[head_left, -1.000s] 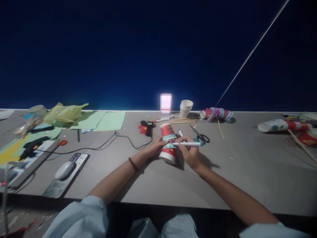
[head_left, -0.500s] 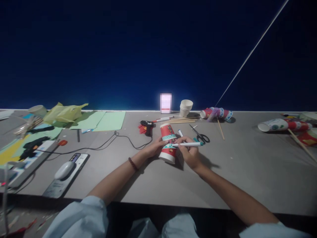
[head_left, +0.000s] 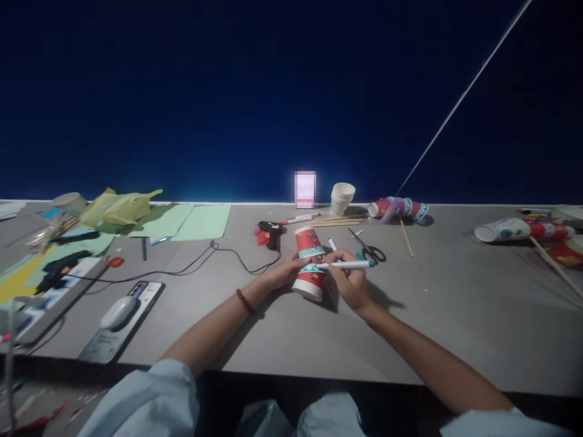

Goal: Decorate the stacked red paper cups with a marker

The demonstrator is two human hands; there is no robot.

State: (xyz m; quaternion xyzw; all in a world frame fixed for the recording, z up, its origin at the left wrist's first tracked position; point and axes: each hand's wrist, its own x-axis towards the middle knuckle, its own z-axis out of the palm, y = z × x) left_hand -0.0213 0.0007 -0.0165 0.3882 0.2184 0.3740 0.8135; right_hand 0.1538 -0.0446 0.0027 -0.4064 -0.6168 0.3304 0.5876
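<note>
Two red decorated paper cups (head_left: 310,284), joined end to end with white and teal patterned bands, lie in front of me. My left hand (head_left: 288,271) is closed around their left side near the joint, its fingertips partly hidden. My right hand (head_left: 350,283) pinches a white marker (head_left: 348,265) with a teal end at the right. The marker's tip touches, or is very close to, the band near the joint. Another white marker (head_left: 332,244) lies just behind my right hand, beside the black-handled scissors (head_left: 371,249).
Behind the cups are a black glue gun (head_left: 272,233), wooden sticks (head_left: 334,222) and stacked white cups (head_left: 342,197). Decorated cup pieces (head_left: 403,208) lie at right. At left are a phone (head_left: 122,325) bearing a white mouse (head_left: 119,312), a power strip (head_left: 61,297) and green paper (head_left: 204,220).
Hardly anything differs. Both hands, the cups and the marker keep almost the same position.
</note>
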